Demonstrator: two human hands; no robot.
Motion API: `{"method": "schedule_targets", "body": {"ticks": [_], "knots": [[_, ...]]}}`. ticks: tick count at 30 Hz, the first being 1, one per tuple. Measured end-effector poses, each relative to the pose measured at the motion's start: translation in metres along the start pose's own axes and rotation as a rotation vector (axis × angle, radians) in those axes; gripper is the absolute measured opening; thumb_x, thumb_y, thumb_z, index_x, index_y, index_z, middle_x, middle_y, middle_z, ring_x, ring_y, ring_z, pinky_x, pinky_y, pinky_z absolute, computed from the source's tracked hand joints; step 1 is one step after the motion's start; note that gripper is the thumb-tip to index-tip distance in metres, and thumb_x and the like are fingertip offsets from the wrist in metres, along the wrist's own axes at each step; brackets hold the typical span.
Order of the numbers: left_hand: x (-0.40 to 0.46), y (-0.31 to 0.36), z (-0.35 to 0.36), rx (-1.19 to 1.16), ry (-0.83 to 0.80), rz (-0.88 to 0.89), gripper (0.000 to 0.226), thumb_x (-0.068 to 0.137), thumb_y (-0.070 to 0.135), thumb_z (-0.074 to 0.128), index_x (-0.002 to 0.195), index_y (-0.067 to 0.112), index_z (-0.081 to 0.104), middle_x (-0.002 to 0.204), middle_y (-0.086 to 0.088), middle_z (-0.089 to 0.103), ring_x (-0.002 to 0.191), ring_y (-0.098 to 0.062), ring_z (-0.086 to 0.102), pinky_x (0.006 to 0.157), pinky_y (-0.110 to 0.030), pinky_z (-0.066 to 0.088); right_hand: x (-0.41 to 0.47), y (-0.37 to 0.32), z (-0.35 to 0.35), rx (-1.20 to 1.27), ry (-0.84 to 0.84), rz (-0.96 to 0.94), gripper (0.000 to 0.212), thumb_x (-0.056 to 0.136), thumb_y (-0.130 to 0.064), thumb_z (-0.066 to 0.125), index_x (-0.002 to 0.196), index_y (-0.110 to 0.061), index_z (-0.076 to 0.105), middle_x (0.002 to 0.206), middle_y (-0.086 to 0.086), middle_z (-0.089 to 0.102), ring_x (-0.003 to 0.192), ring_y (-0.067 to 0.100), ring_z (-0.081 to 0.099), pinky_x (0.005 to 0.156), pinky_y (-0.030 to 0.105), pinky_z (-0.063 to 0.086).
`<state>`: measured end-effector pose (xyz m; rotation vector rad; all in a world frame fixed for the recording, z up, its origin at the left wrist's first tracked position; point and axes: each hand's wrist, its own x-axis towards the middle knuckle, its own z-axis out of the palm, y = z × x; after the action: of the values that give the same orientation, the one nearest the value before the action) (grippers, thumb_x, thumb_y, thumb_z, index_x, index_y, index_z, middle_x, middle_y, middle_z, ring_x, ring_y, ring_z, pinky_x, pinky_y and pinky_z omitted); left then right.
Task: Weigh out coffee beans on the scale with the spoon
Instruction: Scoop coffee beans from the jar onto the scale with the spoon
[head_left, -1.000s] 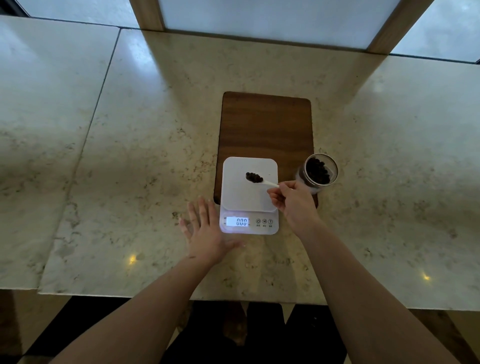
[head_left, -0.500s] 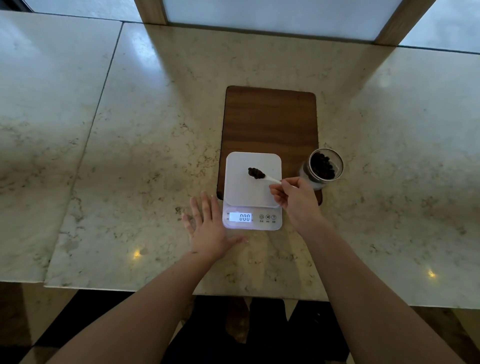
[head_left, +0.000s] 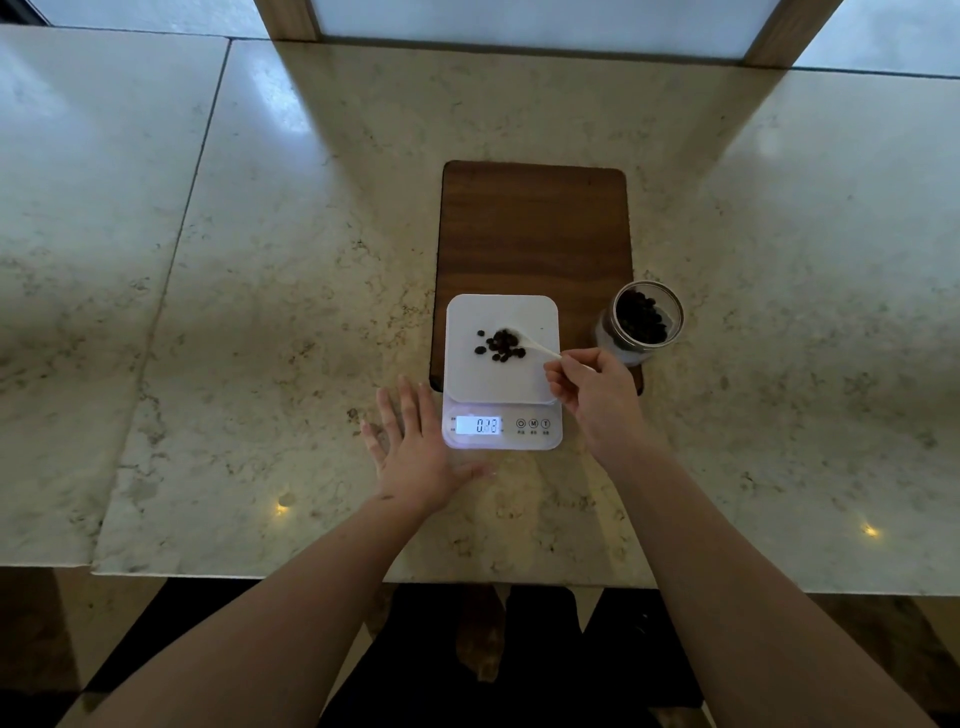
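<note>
A white digital scale (head_left: 470, 382) sits at the near end of a dark wooden board (head_left: 535, 228). Several dark coffee beans (head_left: 500, 346) lie scattered on its platform. Its lit display (head_left: 479, 425) shows a non-zero number. My right hand (head_left: 597, 395) pinches the handle of a small white spoon (head_left: 535, 345), whose tipped bowl touches the bean pile. A glass jar (head_left: 644, 318) holding more beans stands just right of the scale. My left hand (head_left: 415, 447) rests flat on the counter, fingers spread, beside the scale's left front corner.
The marble counter (head_left: 260, 260) runs wide to both sides, with a seam on the left and a front edge near my forearms. Window frames line the far edge.
The spoon has tipped and its beans have spilled onto the scale platform. The display went from 0.00 to a non-zero reading. My left hand stayed flat.
</note>
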<state>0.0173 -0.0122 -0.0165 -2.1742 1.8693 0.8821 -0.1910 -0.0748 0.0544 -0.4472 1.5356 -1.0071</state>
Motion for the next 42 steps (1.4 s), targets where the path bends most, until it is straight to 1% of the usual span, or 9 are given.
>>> {"method": "schedule_targets", "body": {"ticks": [9, 15, 19, 24, 28, 31, 35, 39, 42], "knots": [[0.003, 0.002, -0.004, 0.018, -0.048, -0.027, 0.146, 0.044, 0.102, 0.027, 0.148, 0.016, -0.029, 0.158, -0.009, -0.034, 0.14, -0.034, -0.038, 0.113, -0.064, -0.013, -0.002, 0.006, -0.004, -0.201, -0.002, -0.219, 0.007, 0.096, -0.007, 0.06, 0.094, -0.01, 0.066, 0.084, 0.008, 0.074, 0.075, 0.017, 0.069, 0.076, 0.03, 0.06], [0.002, 0.004, -0.004, 0.043, -0.052, -0.038, 0.145, 0.042, 0.102, 0.021, 0.147, 0.015, -0.03, 0.157, -0.01, -0.034, 0.14, -0.034, -0.038, 0.114, -0.064, -0.013, -0.011, 0.01, -0.006, -0.626, 0.045, -0.697, 0.013, 0.098, -0.009, 0.056, 0.089, -0.017, 0.062, 0.079, -0.008, 0.068, 0.074, 0.002, 0.065, 0.065, 0.01, 0.049], [0.002, 0.004, -0.003, 0.05, -0.043, -0.035, 0.143, 0.052, 0.1, 0.033, 0.147, 0.013, -0.03, 0.158, -0.011, -0.032, 0.141, -0.035, -0.037, 0.114, -0.065, -0.012, -0.014, 0.01, -0.009, -0.786, 0.04, -0.942, 0.013, 0.098, -0.006, 0.053, 0.096, -0.008, 0.066, 0.083, -0.001, 0.067, 0.071, 0.007, 0.058, 0.062, 0.009, 0.041], [0.004, 0.004, -0.004, 0.06, -0.053, -0.039, 0.146, 0.051, 0.1, 0.036, 0.148, 0.013, -0.029, 0.157, -0.011, -0.034, 0.14, -0.035, -0.037, 0.114, -0.065, -0.012, -0.021, -0.007, -0.017, -0.672, 0.118, -0.903, 0.011, 0.1, -0.012, 0.054, 0.102, -0.012, 0.065, 0.084, 0.001, 0.072, 0.077, 0.011, 0.069, 0.065, 0.026, 0.055], [0.003, 0.003, -0.003, 0.042, -0.032, -0.04, 0.146, 0.048, 0.102, 0.031, 0.149, 0.014, -0.026, 0.159, -0.01, -0.031, 0.141, -0.033, -0.036, 0.115, -0.064, -0.01, -0.02, -0.035, -0.034, -0.63, 0.255, -0.924, 0.01, 0.098, -0.015, 0.058, 0.101, -0.013, 0.067, 0.079, -0.008, 0.067, 0.073, -0.005, 0.064, 0.06, 0.007, 0.044], [0.001, 0.002, -0.003, 0.022, -0.021, -0.028, 0.147, 0.043, 0.106, 0.022, 0.149, 0.017, -0.027, 0.159, -0.008, -0.032, 0.141, -0.031, -0.037, 0.115, -0.062, -0.012, -0.016, -0.053, -0.052, -0.663, 0.305, -0.911, 0.011, 0.098, -0.015, 0.058, 0.101, -0.012, 0.067, 0.084, -0.001, 0.072, 0.073, 0.002, 0.065, 0.061, 0.013, 0.048], [0.002, 0.003, -0.004, 0.029, -0.029, -0.037, 0.15, 0.039, 0.108, 0.019, 0.148, 0.018, -0.029, 0.157, -0.007, -0.035, 0.139, -0.03, -0.04, 0.114, -0.06, -0.016, -0.011, -0.067, -0.072, -0.733, 0.373, -0.905, 0.011, 0.096, -0.009, 0.056, 0.097, -0.008, 0.067, 0.077, -0.002, 0.068, 0.065, -0.006, 0.058, 0.058, 0.004, 0.036], [0.004, 0.005, -0.006, 0.068, -0.041, -0.063, 0.148, 0.038, 0.106, 0.013, 0.149, 0.016, -0.028, 0.159, -0.01, -0.03, 0.142, -0.033, -0.034, 0.114, -0.062, -0.014, -0.007, -0.068, -0.085, -0.814, 0.362, -0.868, 0.013, 0.096, -0.011, 0.053, 0.098, -0.008, 0.065, 0.078, 0.008, 0.071, 0.068, 0.022, 0.064, 0.059, 0.034, 0.049], [0.005, 0.008, -0.007, 0.09, -0.064, -0.076, 0.147, 0.039, 0.105, 0.008, 0.148, 0.015, -0.029, 0.159, -0.012, -0.03, 0.142, -0.036, -0.034, 0.114, -0.064, -0.012, -0.004, -0.068, -0.091, -0.859, 0.344, -0.865, 0.012, 0.096, -0.011, 0.051, 0.098, -0.009, 0.064, 0.077, 0.009, 0.071, 0.067, 0.026, 0.065, 0.06, 0.04, 0.053]]}}
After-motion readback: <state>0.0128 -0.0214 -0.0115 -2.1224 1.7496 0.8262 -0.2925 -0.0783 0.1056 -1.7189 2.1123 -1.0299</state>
